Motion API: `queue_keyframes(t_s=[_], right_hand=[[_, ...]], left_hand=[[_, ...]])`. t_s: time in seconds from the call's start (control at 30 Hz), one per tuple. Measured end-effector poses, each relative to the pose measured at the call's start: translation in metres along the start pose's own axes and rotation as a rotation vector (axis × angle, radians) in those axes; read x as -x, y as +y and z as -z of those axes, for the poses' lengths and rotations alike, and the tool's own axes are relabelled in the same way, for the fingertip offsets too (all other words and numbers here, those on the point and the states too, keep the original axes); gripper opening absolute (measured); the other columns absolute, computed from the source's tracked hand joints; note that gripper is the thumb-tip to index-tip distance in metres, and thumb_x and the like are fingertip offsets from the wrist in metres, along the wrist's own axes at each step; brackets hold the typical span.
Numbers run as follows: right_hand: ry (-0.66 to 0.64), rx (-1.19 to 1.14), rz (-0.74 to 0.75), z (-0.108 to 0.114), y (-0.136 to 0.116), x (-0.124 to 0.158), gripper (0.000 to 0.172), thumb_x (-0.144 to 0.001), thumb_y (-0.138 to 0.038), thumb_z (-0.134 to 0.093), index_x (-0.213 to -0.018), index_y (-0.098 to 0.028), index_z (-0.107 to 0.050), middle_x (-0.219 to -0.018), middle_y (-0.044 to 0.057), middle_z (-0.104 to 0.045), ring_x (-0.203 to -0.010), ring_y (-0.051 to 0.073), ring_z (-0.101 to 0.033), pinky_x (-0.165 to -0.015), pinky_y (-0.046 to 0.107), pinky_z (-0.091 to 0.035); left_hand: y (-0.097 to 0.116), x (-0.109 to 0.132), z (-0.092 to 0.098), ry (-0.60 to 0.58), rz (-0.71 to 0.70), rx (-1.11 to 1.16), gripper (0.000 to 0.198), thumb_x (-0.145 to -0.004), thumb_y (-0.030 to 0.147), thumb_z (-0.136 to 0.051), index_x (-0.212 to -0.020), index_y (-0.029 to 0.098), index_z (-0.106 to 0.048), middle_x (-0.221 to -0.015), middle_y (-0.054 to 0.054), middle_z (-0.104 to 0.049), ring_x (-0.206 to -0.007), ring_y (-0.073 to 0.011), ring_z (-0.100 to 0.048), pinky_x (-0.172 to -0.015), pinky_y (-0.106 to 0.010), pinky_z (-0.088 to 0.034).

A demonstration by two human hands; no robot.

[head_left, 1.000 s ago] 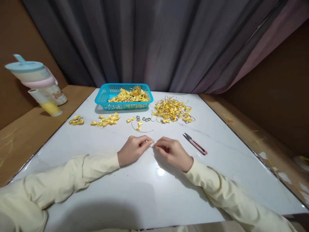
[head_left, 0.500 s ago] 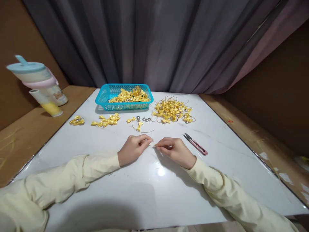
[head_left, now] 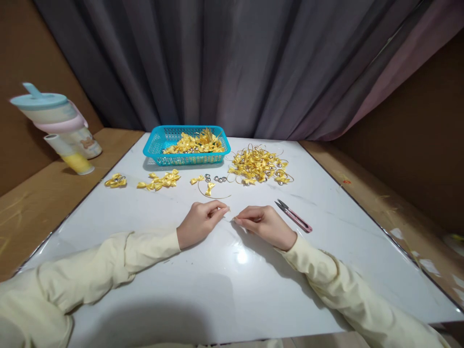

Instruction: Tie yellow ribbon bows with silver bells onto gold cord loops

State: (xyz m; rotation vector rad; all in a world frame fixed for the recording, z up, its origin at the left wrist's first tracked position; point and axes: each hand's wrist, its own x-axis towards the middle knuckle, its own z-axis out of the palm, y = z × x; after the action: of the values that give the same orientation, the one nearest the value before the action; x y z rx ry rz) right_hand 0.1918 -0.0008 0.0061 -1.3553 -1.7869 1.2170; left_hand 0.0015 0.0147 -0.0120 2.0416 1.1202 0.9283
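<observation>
My left hand [head_left: 203,222] is closed in a pinch above the white table [head_left: 174,299], its fingertips pointing right. Facing it across a small gap, my right hand [head_left: 266,224] is pinched too. Whatever lies between the fingertips of either hand is too small to name. Just beyond them a yellow ribbon bow [head_left: 209,189] lies by a thin curved cord [head_left: 217,197]. Another bow [head_left: 197,180] and several silvery heart-like beads [head_left: 220,179] are close by. To the right of my right hand lie pink-handled thread snips [head_left: 293,216], blades pointing away.
A blue basket [head_left: 188,160] of yellow bows stands at the back. Right of it is a heap of bows on cords [head_left: 257,164]. Loose bows [head_left: 159,181] and a small bow cluster [head_left: 115,181] lie left. A tumbler [head_left: 58,116] and a yellow thread spool [head_left: 74,159] stand far left.
My right hand has shifted very slightly to the right, widening the gap between the fingertips a little. My left hand and the things on the table look the same.
</observation>
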Motion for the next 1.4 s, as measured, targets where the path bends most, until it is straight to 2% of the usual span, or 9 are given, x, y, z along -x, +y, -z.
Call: queue_keyframes(t_s=[0.2, 0.37, 0.5, 0.83, 0.97, 1.07, 1.4], right_hand=[[-0.074, -0.195, -0.276, 0.007, -0.001, -0.002, 0.025, -0.067, -0.031, -0.068, -0.081, -0.011, -0.072, -0.043, -0.003, -0.050, -0.036, 0.005, -0.035, -0.034, 0.020, -0.022], [-0.117, -0.348, -0.389, 0.010, 0.002, -0.005, 0.028, -0.062, -0.028, -0.072, -0.083, -0.011, -0.072, -0.039, -0.003, -0.051, -0.034, 0.004, -0.036, -0.031, 0.018, -0.020], [-0.144, -0.416, -0.446, 0.010, 0.003, -0.006, 0.031, -0.059, -0.026, -0.074, -0.085, -0.009, -0.072, -0.036, -0.004, -0.051, -0.030, 0.002, -0.031, -0.030, 0.018, -0.016], [-0.269, -0.538, -0.447, 0.015, -0.005, -0.005, 0.019, -0.066, -0.026, -0.068, -0.073, -0.008, -0.071, -0.038, -0.003, -0.050, -0.031, 0.002, -0.033, -0.029, 0.017, -0.014], [-0.252, -0.606, -0.413, 0.015, -0.001, -0.006, 0.019, -0.065, -0.024, -0.068, -0.076, -0.009, -0.071, -0.064, 0.003, -0.065, -0.037, 0.002, -0.040, -0.028, 0.017, -0.017], [-0.262, -0.616, -0.385, 0.014, 0.001, -0.006, 0.019, -0.066, -0.023, -0.066, -0.077, -0.009, -0.071, -0.077, 0.006, -0.067, -0.039, 0.003, -0.042, -0.028, 0.018, -0.018], [-0.291, -0.542, -0.403, 0.016, -0.001, -0.006, 0.019, -0.064, -0.023, -0.065, -0.074, -0.008, -0.071, -0.052, 0.001, -0.061, -0.032, 0.002, -0.035, -0.029, 0.018, -0.016]], left_hand=[[0.000, -0.001, 0.000, 0.015, 0.014, 0.017, 0.025, -0.083, 0.032, -0.049, -0.080, 0.013, -0.065, -0.052, 0.003, -0.053, -0.047, -0.0077, -0.034, -0.048, -0.019, -0.030], [0.000, -0.001, 0.000, 0.016, 0.017, 0.023, 0.026, -0.083, 0.033, -0.048, -0.079, 0.013, -0.065, -0.050, 0.004, -0.050, -0.047, -0.0078, -0.034, -0.047, -0.019, -0.030], [0.001, -0.001, 0.001, 0.013, 0.021, 0.015, 0.026, -0.083, 0.033, -0.048, -0.079, 0.013, -0.065, -0.050, 0.004, -0.050, -0.047, -0.0078, -0.034, -0.047, -0.019, -0.030], [-0.001, -0.001, 0.000, 0.024, 0.021, 0.032, 0.026, -0.083, 0.032, -0.049, -0.080, 0.013, -0.065, -0.051, 0.004, -0.049, -0.048, -0.0078, -0.034, -0.048, -0.020, -0.029], [-0.001, -0.001, 0.000, 0.024, 0.036, 0.037, 0.026, -0.083, 0.032, -0.049, -0.079, 0.013, -0.065, -0.050, 0.004, -0.047, -0.048, -0.0077, -0.031, -0.048, -0.020, -0.028], [-0.002, -0.001, 0.000, 0.025, 0.036, 0.036, 0.026, -0.083, 0.033, -0.049, -0.079, 0.013, -0.065, -0.051, 0.004, -0.048, -0.048, -0.0078, -0.032, -0.048, -0.020, -0.029], [-0.003, -0.001, -0.001, 0.023, 0.038, -0.007, 0.025, -0.083, 0.031, -0.049, -0.076, 0.013, -0.066, -0.058, 0.000, -0.060, -0.050, -0.0088, -0.043, -0.050, -0.019, -0.033]])
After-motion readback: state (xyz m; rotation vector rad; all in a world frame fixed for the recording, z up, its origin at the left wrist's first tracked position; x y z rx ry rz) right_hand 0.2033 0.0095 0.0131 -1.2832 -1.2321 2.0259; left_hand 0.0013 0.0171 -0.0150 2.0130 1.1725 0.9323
